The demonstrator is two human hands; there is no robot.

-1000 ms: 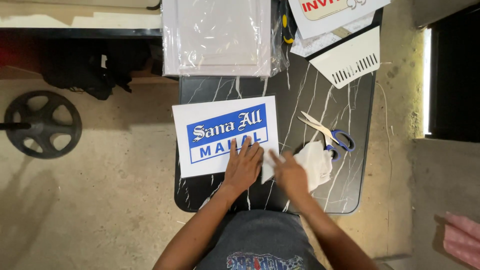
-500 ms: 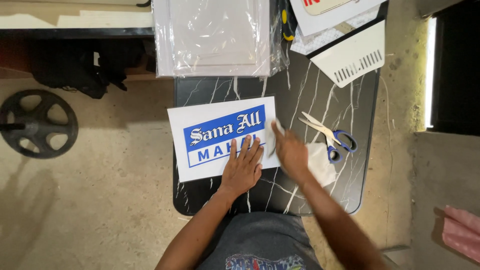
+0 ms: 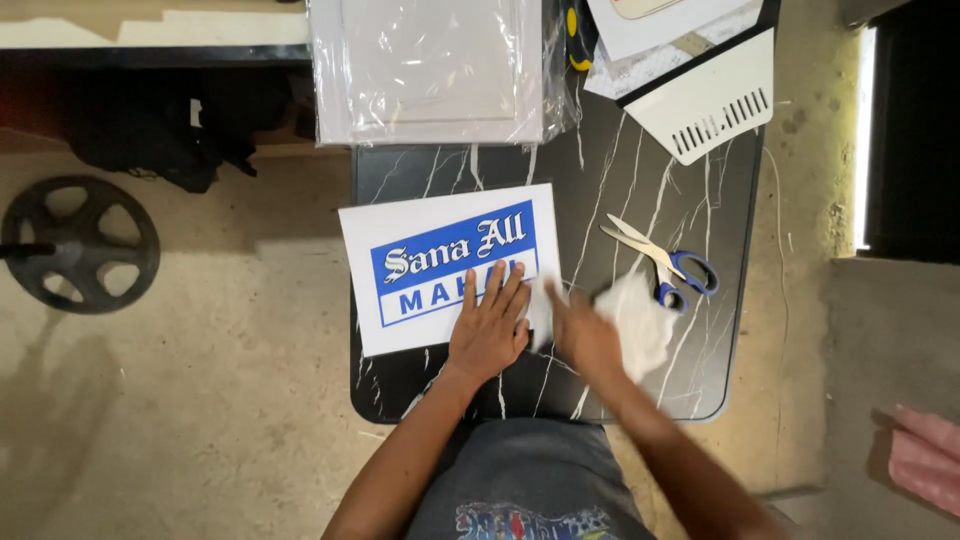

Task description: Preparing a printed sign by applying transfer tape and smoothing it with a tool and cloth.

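My left hand (image 3: 490, 330) lies flat, fingers spread, pinning the lower right corner of the white sheet with the blue printed panel (image 3: 450, 265) on the black marbled table (image 3: 640, 190). My right hand (image 3: 585, 335), blurred, presses the white cloth (image 3: 640, 320) at the sheet's right edge; I cannot tell how it grips. I'd judge firm left-hand pressure stops the sheet sliding, and the cloth should stay clear of the blue-handled scissors (image 3: 665, 262).
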